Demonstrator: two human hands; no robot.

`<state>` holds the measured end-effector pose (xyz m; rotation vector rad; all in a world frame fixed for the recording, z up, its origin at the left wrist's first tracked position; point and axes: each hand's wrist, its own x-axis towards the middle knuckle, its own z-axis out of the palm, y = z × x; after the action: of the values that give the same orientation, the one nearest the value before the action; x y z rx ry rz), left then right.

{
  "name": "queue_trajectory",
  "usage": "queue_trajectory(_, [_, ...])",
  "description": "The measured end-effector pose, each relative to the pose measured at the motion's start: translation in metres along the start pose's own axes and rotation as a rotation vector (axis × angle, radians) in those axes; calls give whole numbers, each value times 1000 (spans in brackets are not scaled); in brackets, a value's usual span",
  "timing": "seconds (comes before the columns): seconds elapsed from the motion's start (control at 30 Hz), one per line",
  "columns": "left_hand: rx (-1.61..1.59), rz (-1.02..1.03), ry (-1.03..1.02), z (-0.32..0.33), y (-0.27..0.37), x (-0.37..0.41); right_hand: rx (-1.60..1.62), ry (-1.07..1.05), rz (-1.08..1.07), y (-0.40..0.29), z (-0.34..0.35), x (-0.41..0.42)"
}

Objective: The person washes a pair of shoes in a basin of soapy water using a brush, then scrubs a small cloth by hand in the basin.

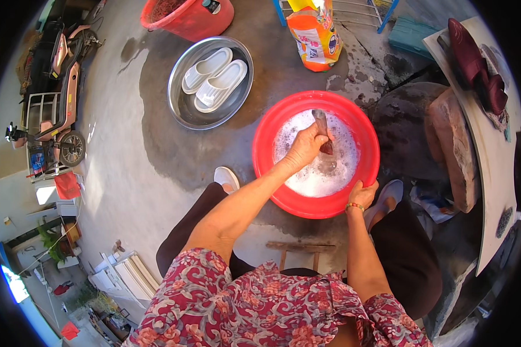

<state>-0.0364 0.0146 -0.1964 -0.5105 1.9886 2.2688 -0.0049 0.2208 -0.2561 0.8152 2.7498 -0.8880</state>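
Note:
In front of me a red plastic basin (265,152) holds foamy, soapy water (301,184). My left hand (307,145) is over the suds, its fingers closed around a narrow, wet brown object (321,118). The lower end of that object is dark red and meets the foam; I cannot tell exactly what it is. On the basin's near right rim, my right hand (363,194) has hold of the edge. A beaded bracelet (354,206) circles that wrist.
A steel basin (173,104) with two white slide sandals (221,85) stands at upper left, below a red tub (204,21). An orange detergent bag (316,43) stands behind. To the right, dark red shoes (464,47) rest on a pale board (488,182) near a rough stone (453,147).

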Motion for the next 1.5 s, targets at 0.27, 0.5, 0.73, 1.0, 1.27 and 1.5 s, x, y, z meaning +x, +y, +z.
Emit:
queue_trajectory(0.27, [716, 308, 237, -137, 85, 69, 8, 22, -44, 10, 2, 2])
queue_trajectory(0.5, [1293, 132, 447, -236, 77, 68, -8, 15, -17, 5, 1, -4])
queue_trajectory(0.73, [1236, -432, -289, -156, 14, -15, -49, 26, -22, 2, -1, 0])
queue_trajectory(1.0, [1322, -436, -157, -145, -11, -2, -51, -8, 18, 3, 1, 10])
queue_trajectory(1.27, [1571, 129, -95, -97, -11, 75, 141, 43, -83, 13, 2, 3])
queue_trajectory(1.5, [1809, 644, -572, -62, 4, 76, 230, 51, -12, 9, 3, -1])
